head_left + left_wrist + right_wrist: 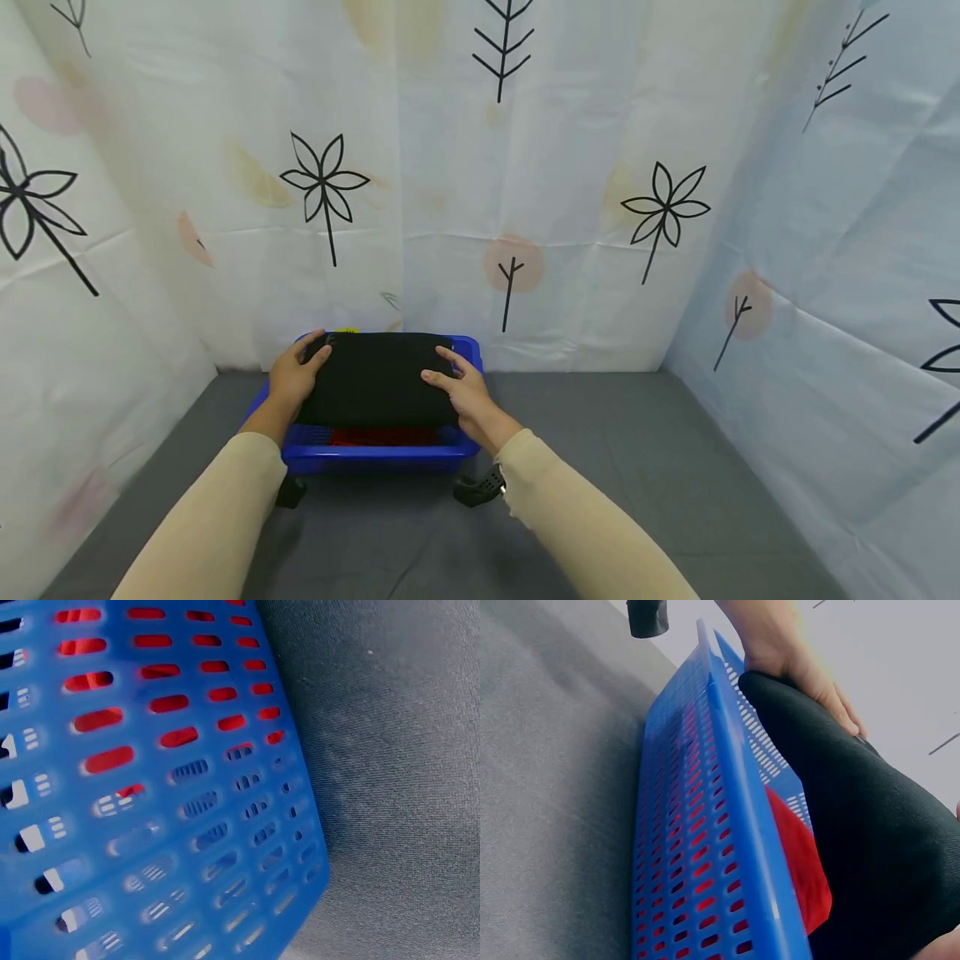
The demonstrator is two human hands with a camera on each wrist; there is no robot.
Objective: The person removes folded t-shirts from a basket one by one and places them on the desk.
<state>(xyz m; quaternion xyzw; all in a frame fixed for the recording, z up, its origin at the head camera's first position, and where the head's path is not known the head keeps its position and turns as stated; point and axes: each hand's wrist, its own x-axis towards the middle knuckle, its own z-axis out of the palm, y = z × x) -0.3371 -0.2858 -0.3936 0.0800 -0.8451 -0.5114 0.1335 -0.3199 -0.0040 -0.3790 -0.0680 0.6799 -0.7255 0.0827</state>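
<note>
A folded black cloth [378, 379] is held at its two ends over a blue plastic basket [375, 452]. My left hand [294, 375] grips its left end, with the thumb and fingers on the upper face. At the right end my right hand [468, 396] holds it, thumb and forefinger spread along the side. Below the black cloth, a red cloth [799, 855] lies inside the basket and shows red through the slots of the basket wall [126, 671]. In the right wrist view the black cloth bulges thickly and its lower part overlaps the red cloth.
The basket stands on a grey cloth-covered table [600, 467], close to the patterned white curtain [450, 167] at the back. Curtains also hang at both sides. A small yellow piece [347, 330] peeks out at the basket's back rim. A black strap [478, 488] hangs at the right wrist.
</note>
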